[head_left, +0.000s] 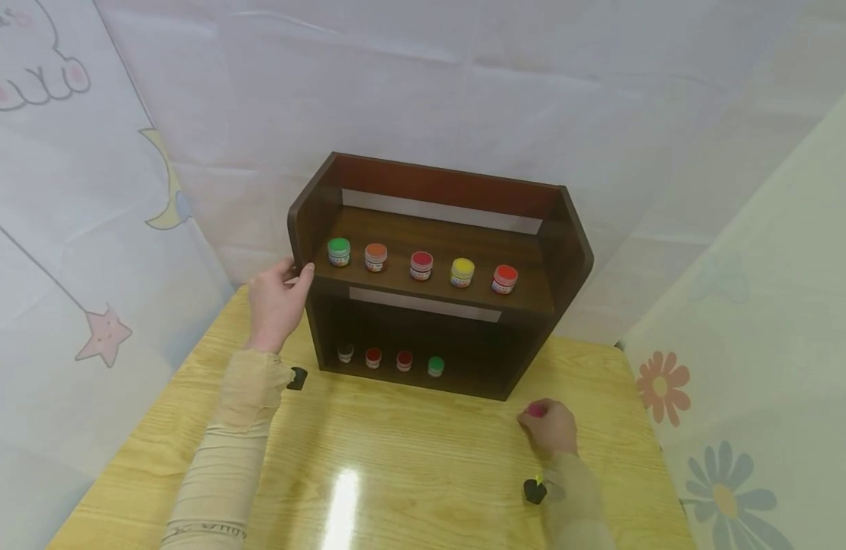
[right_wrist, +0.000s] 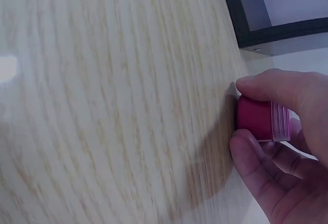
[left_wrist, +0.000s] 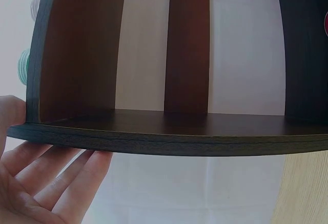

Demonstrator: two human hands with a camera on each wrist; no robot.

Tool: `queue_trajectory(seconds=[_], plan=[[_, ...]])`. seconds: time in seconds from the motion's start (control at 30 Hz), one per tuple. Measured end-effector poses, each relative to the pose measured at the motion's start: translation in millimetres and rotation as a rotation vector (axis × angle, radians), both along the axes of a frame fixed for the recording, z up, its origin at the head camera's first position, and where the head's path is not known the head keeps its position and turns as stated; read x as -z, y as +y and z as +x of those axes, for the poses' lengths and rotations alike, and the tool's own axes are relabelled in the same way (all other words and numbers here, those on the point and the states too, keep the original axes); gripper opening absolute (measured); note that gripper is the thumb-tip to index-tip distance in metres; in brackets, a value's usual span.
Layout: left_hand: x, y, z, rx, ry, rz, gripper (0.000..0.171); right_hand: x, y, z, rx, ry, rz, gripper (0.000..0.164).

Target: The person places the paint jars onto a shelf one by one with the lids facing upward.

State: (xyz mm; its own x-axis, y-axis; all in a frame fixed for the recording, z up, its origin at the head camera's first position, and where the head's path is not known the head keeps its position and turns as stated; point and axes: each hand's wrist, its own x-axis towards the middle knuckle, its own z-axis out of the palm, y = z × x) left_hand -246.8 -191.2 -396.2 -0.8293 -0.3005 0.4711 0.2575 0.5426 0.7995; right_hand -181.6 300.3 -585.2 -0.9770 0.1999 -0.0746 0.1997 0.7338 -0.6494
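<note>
A dark brown two-tier wooden shelf point(head_left: 437, 298) stands on the table. My left hand point(head_left: 277, 304) grips its left side panel, thumb at the front edge and fingers along the outer face, as the left wrist view point(left_wrist: 54, 178) shows too. Low over the tabletop, just off the shelf's front right corner, my right hand point(head_left: 552, 428) pinches a small magenta paint jar point(right_wrist: 254, 119) with a clear ribbed lid between thumb and fingers. On the upper tier sits a row of jars: green point(head_left: 338, 252), orange point(head_left: 376, 257), red point(head_left: 421, 266), yellow point(head_left: 462, 273) and orange-red point(head_left: 505, 279).
The lower tier holds a dark jar point(head_left: 345, 353), two red jars point(head_left: 372, 358) and a green jar point(head_left: 435, 367), toward its left. A light wood table point(head_left: 395, 451) lies beneath. White printed cloth point(head_left: 450, 92) hangs behind and at both sides.
</note>
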Motion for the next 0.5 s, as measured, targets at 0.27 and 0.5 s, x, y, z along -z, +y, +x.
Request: queue_trajectory(seconds=[0.27,0.5], plan=[[1.4,0,-0.2,-0.008,0.006,-0.004,0.032,-6.6,5,4.0,-0.001,0.015,-0.003,0.032],[0.9,0,-0.2,-0.009,0.01,-0.006,0.033,-20.3,2,6.9,-0.006,0.065,-0.036,0.029]])
